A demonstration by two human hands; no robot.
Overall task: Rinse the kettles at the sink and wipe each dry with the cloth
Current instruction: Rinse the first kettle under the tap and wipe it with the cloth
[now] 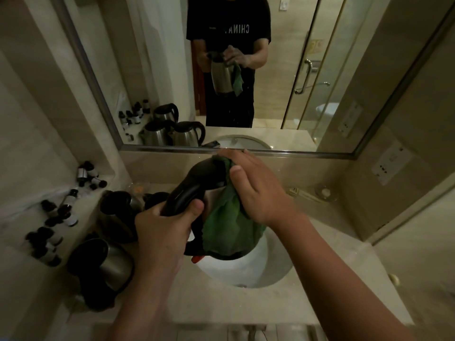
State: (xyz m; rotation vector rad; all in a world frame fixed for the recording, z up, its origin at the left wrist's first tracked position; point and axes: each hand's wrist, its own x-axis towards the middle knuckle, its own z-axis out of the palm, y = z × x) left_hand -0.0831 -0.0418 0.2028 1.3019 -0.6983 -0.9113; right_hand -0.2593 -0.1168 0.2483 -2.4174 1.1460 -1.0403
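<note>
Over the sink (258,271), the left hand (160,230) grips a kettle (197,178) by its handle; the right hand (256,185), fingers straight, presses a green cloth (229,222) against it.

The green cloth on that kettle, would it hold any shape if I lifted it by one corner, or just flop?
Probably just flop: the cloth drapes in loose folds over the kettle under the right hand. It looks thin, so likely light. It may be damp and cling a little, though wetness isn't visible.
</note>
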